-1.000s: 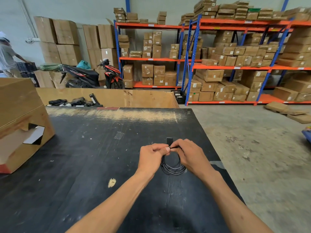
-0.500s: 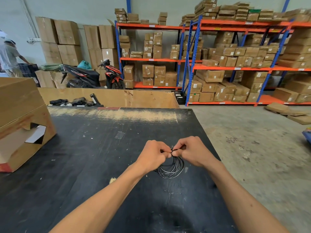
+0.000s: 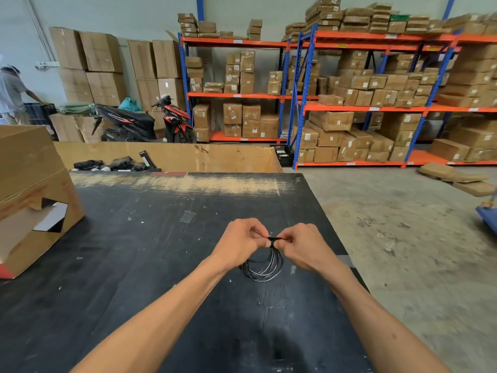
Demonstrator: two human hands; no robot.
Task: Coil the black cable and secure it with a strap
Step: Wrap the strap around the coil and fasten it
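A black cable (image 3: 262, 267) hangs as a small coil of several loops just above the black table (image 3: 134, 251). At the coil's top a short black strap (image 3: 273, 238) crosses the loops. My left hand (image 3: 242, 244) pinches the strap's left end with curled fingers. My right hand (image 3: 301, 249) pinches its right end. The two hands nearly touch over the coil. Most of the strap and the coil's top are hidden by my fingers.
A torn cardboard box (image 3: 32, 200) sits on the table's left side. Behind the table stands a large open carton (image 3: 188, 157) with black items inside. The table's right edge (image 3: 330, 224) drops to concrete floor. Shelves of boxes, a scooter (image 3: 145, 122) and a person (image 3: 10, 95) are far back.
The strap's upright tail seen a second ago is now folded down between my fingertips. The coil has tipped and spread into a wider hanging ring. Both hands stayed together.
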